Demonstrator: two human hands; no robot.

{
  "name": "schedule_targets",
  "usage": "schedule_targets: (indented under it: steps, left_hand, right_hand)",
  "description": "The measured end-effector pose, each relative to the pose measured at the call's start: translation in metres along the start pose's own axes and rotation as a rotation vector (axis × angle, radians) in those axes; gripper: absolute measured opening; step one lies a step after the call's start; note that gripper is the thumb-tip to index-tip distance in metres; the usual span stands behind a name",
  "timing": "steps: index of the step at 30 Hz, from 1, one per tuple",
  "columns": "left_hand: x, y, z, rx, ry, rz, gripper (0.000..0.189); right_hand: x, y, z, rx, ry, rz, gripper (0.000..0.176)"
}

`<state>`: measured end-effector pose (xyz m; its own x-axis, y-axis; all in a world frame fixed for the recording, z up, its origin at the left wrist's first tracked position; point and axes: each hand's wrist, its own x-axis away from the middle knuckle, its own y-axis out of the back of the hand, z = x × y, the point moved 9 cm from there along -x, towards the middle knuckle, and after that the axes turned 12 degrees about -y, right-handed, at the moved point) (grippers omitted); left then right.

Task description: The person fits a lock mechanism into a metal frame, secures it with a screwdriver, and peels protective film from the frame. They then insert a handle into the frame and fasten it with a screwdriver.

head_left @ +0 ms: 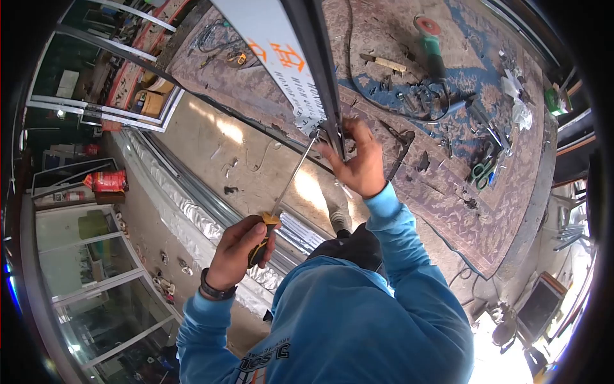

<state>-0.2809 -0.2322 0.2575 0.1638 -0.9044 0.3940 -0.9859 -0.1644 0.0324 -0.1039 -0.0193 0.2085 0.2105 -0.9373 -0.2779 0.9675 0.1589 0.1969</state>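
Observation:
My left hand (246, 246) is wrapped round the yellow and black handle of a long screwdriver (291, 182). The shaft runs up and to the right, and its tip meets the lower end of a dark metal profile (326, 70), where a small fitting (314, 133) shows. My right hand (361, 160) grips that same end from the other side, thumb and fingers about the profile. White protective film (275, 57) with orange and black print covers one face of the profile. Exactly how the tip sits in the fitting is too small to tell.
A worn patterned carpet (460, 211) covers a bench, bearing a green angle grinder (432, 48), green-handled scissors (481, 173), a tape measure (236, 59) and loose scraps. Long metal profiles (173, 173) lie along the floor at left. Glazed frames (102, 288) stand beyond them.

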Motion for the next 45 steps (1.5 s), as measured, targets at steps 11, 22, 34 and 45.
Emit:
schedule_targets:
  steps: [11, 22, 34, 45]
  left_hand:
    - [0.006, 0.012, -0.002, 0.011, -0.081, 0.099, 0.037]
    - [-0.017, 0.025, 0.116, -0.134, -0.188, -0.105, 0.021]
    - [-0.048, 0.001, 0.165, 0.173, -0.225, -0.21, 0.017]
    - [-0.155, -0.047, 0.157, 0.445, -0.529, -0.386, 0.019]
  right_hand:
    - [0.004, -0.011, -0.032, 0.021, -0.04, 0.159, 0.067]
    - [0.026, -0.032, -0.112, 0.067, -0.193, 0.267, 0.098]
    - [0.041, -0.021, -0.106, 0.062, -0.239, 0.209, 0.126]
    - [0.068, -0.038, -0.106, 0.148, -0.009, 0.143, 0.091]
